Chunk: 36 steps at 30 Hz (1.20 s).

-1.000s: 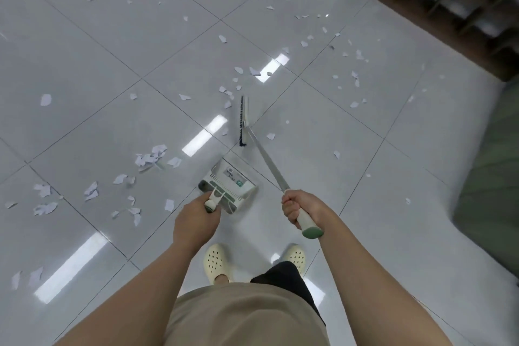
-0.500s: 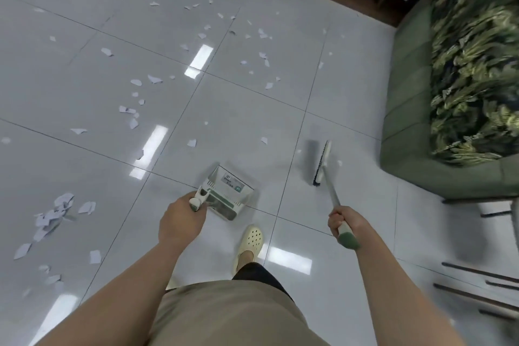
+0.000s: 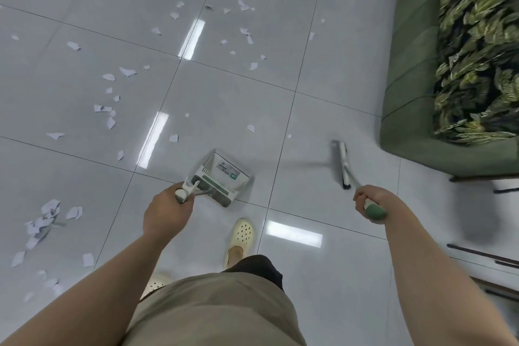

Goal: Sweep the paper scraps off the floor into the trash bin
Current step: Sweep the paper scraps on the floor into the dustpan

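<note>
White paper scraps (image 3: 110, 121) lie scattered over the grey tiled floor, with a denser heap (image 3: 42, 223) at the left. My left hand (image 3: 165, 212) grips the handle of a white and green dustpan (image 3: 222, 178), which hangs just ahead of my feet. My right hand (image 3: 370, 201) holds the green-ended handle of a broom, and the broom head (image 3: 343, 163) sits low over the floor to the right, away from most scraps. No trash bin is in view.
A green sofa (image 3: 407, 93) with a leaf-patterned cover stands at the right, close to the broom head. Dark metal furniture legs (image 3: 477, 254) lie along the lower right. My cream clog (image 3: 241, 241) is on the floor below the dustpan.
The view has swung to the right, bringing the sofa in. The broom has moved from the scraps ahead of the dustpan out to the right side. The dustpan stays in my left hand.
</note>
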Each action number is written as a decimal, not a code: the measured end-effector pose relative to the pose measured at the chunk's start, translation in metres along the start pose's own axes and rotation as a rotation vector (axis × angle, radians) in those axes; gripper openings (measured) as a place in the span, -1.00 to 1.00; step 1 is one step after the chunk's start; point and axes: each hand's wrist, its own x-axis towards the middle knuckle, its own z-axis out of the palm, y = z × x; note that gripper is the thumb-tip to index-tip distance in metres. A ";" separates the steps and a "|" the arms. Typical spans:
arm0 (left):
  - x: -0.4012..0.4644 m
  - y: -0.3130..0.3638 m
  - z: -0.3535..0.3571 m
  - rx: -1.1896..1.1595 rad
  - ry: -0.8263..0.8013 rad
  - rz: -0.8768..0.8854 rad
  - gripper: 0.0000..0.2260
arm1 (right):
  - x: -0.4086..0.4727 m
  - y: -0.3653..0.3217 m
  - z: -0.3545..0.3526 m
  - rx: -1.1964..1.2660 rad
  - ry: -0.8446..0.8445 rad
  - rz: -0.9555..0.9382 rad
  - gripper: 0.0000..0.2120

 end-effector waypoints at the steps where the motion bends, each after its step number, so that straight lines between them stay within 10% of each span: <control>1: 0.002 -0.001 -0.003 0.007 0.007 -0.008 -0.92 | 0.001 -0.007 0.007 -0.052 0.006 -0.002 -0.79; 12: 0.014 -0.054 -0.051 -0.097 0.165 -0.158 -0.89 | -0.013 0.006 0.181 -0.427 -0.117 -0.105 -0.91; 24: 0.060 -0.178 -0.165 -0.297 0.229 -0.323 -0.92 | -0.111 0.080 0.520 -0.909 -0.433 -0.204 -0.82; 36: 0.081 -0.214 -0.204 -0.382 0.292 -0.373 -0.91 | -0.162 0.010 0.577 -0.452 -0.781 0.087 -0.76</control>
